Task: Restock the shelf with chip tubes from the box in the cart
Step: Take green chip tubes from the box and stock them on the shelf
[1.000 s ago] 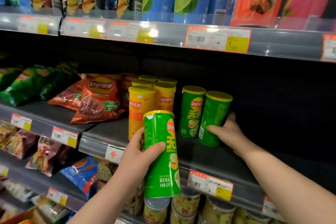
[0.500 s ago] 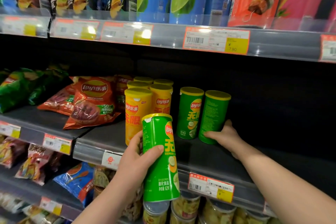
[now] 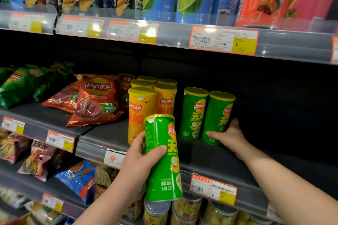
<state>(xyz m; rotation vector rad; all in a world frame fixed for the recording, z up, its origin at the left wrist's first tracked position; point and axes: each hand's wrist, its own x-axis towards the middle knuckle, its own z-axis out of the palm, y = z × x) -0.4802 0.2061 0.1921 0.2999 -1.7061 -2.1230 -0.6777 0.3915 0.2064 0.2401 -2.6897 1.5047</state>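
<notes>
Clamping a glossy green tube [image 3: 162, 159], the left hand [image 3: 139, 160] hovers at the shelf [image 3: 210, 159] edge; the right hand [image 3: 229, 138] clasps a standing tube [image 3: 218, 115] near its base.

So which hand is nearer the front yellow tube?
Left. The left hand, gripping a green tube, sits just in front of the yellow tube; the right hand holds the rightmost shelved green tube, farther right.
</notes>
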